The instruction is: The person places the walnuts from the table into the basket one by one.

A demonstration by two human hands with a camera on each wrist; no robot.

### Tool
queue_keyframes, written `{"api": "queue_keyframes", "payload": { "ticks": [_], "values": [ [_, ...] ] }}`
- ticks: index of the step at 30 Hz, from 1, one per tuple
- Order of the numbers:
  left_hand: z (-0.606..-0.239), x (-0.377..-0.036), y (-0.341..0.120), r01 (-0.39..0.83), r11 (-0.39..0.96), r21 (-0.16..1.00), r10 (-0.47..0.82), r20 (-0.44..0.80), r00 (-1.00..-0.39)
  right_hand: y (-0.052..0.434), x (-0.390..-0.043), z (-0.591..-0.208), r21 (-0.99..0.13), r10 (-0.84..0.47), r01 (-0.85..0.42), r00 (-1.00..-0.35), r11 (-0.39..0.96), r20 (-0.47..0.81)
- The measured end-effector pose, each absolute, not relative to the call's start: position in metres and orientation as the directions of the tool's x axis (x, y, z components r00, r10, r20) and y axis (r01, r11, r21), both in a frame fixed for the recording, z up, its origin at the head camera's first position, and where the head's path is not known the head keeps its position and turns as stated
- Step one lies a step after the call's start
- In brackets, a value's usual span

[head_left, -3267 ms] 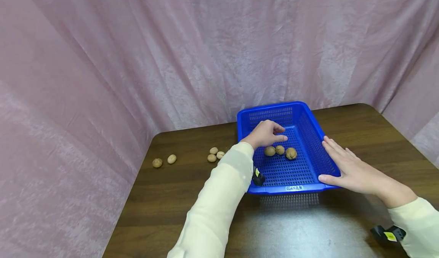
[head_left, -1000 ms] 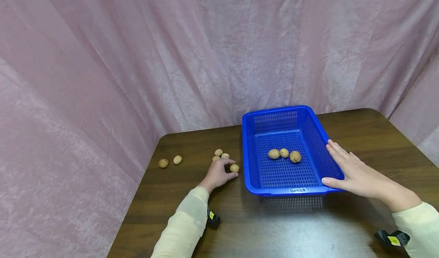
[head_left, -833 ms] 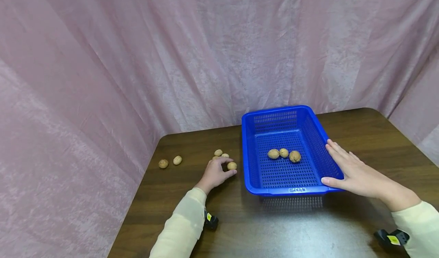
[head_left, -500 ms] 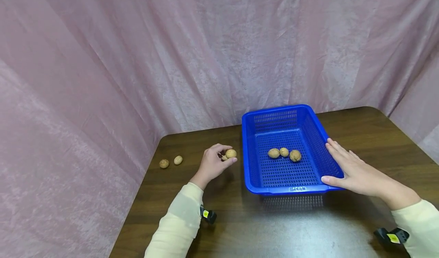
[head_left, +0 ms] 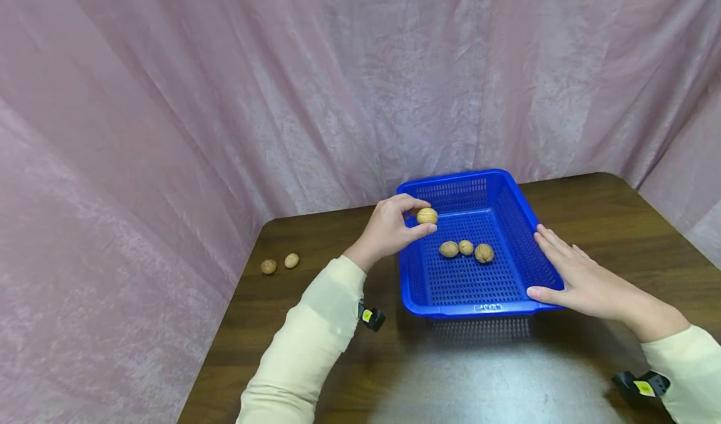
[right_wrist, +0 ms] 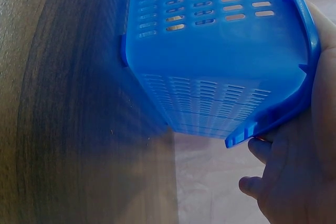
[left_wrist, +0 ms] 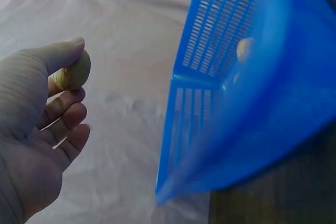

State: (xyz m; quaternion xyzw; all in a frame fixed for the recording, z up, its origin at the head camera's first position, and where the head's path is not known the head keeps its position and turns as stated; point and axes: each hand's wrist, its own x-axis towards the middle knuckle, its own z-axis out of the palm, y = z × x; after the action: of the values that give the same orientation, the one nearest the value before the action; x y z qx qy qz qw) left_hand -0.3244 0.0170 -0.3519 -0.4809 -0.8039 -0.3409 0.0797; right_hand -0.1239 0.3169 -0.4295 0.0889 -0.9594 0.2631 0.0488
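My left hand [head_left: 394, 227] pinches a walnut [head_left: 426, 215] between thumb and fingertips, held in the air above the left rim of the blue perforated basket [head_left: 414, 292]. The left wrist view shows the same walnut [left_wrist: 73, 72] against my fingers, with the basket [left_wrist: 252, 103] to the right. Three walnuts [head_left: 465, 249] lie in a row on the basket floor. My right hand [head_left: 574, 277] rests flat with straight fingers against the basket's right wall; in the right wrist view the hand [right_wrist: 299, 177] presses the basket's rim [right_wrist: 310, 51].
Two walnuts [head_left: 280, 263] lie on the dark wooden table [head_left: 270, 324] near its left edge. Pink cloth [head_left: 225, 98] hangs behind and to both sides of the table. My left forearm covers the spot on the table left of the basket.
My left hand picked a walnut off the table left of the basket, lifted it and carried it right, over the basket's left rim. The right hand stayed on the basket.
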Motion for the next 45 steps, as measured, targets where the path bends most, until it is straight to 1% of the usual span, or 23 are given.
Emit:
{"api": "queue_keyframes", "payload": {
  "ticks": [2, 4, 9, 14, 18, 22, 29, 31, 33, 37, 42, 45],
  "values": [
    [-0.346, -0.326, 0.031, 0.824, 0.315, 0.47, 0.729, 0.437, -0.528, 0.316, -0.123, -0.43, -0.496, -0.145, -0.197, -0.979, 0.845, 0.142],
    [-0.341, -0.329, 0.045, 0.811, 0.337, 0.478, 0.734, 0.406, -0.544, 0.315, -0.123, -0.43, -0.498, -0.145, -0.197, -0.979, 0.845, 0.142],
    [-0.337, -0.334, 0.076, 0.743, 0.381, 0.55, 0.73, 0.315, -0.607, 0.317, -0.122, -0.428, -0.498, -0.143, -0.194, -0.98, 0.845, 0.138],
    [-0.346, -0.338, 0.108, 0.665, 0.367, 0.65, 0.706, 0.271, -0.654, 0.32, -0.118, -0.427, -0.496, -0.146, -0.202, -0.978, 0.845, 0.151],
    [-0.361, -0.34, 0.132, 0.621, 0.358, 0.697, 0.687, 0.254, -0.681, 0.321, -0.113, -0.428, -0.501, -0.148, -0.208, -0.976, 0.84, 0.157],
    [-0.376, -0.342, 0.146, 0.604, 0.369, 0.706, 0.682, 0.237, -0.692, 0.319, -0.11, -0.428, -0.51, -0.147, -0.202, -0.978, 0.836, 0.146],
    [-0.405, -0.347, 0.143, 0.581, 0.481, 0.656, 0.682, 0.137, -0.719, 0.315, -0.105, -0.426, -0.511, -0.137, -0.203, -0.977, 0.835, 0.164],
    [-0.411, -0.349, 0.138, 0.581, 0.498, 0.644, 0.7, 0.096, -0.708, 0.314, -0.105, -0.426, -0.507, -0.137, -0.203, -0.977, 0.838, 0.165],
    [-0.415, -0.349, 0.134, 0.581, 0.515, 0.63, 0.73, 0.033, -0.683, 0.314, -0.105, -0.425, -0.502, -0.141, -0.204, -0.977, 0.84, 0.161],
    [-0.417, -0.345, 0.131, 0.636, 0.505, 0.584, 0.807, -0.058, -0.588, 0.314, -0.106, -0.424, -0.497, -0.13, -0.195, -0.978, 0.846, 0.161],
    [-0.42, -0.341, 0.131, 0.72, 0.473, 0.508, 0.859, -0.082, -0.506, 0.315, -0.107, -0.422, -0.496, -0.125, -0.193, -0.978, 0.847, 0.168],
    [-0.424, -0.339, 0.13, 0.751, 0.463, 0.47, 0.872, -0.092, -0.48, 0.315, -0.107, -0.422, -0.5, -0.131, -0.194, -0.978, 0.844, 0.159]
  ]
}}
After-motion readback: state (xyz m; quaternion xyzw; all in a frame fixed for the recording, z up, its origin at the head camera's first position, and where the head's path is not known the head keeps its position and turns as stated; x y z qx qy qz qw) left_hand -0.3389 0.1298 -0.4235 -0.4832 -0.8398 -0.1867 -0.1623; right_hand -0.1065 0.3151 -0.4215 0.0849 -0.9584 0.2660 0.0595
